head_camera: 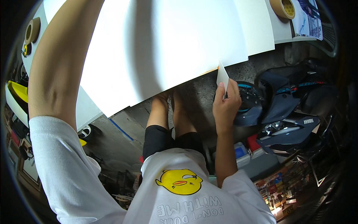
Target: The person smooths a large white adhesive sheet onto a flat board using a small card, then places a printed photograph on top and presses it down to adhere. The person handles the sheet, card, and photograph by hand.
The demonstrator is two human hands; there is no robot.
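Between the thumb and fingers of my right hand [228, 96] is a thin, flat white piece [222, 77], perhaps card or plastic, held upright. Its tip touches the near edge of a large white sheet [181, 36], where a narrow orange-brown strip [209, 71] shows along the edge. My left forearm reaches forward over the left part of the sheet, and the left hand is beyond the top of the picture. A soft dark shadow band crosses the sheet's middle.
Brown tape rolls stand at the table's far left [32, 30] and far right [282, 8], the right one beside a printed picture [307, 19]. A tape measure [26, 50] lies near the left roll. A dark Yamaha motorcycle [282, 103] stands on the floor right of my hand.
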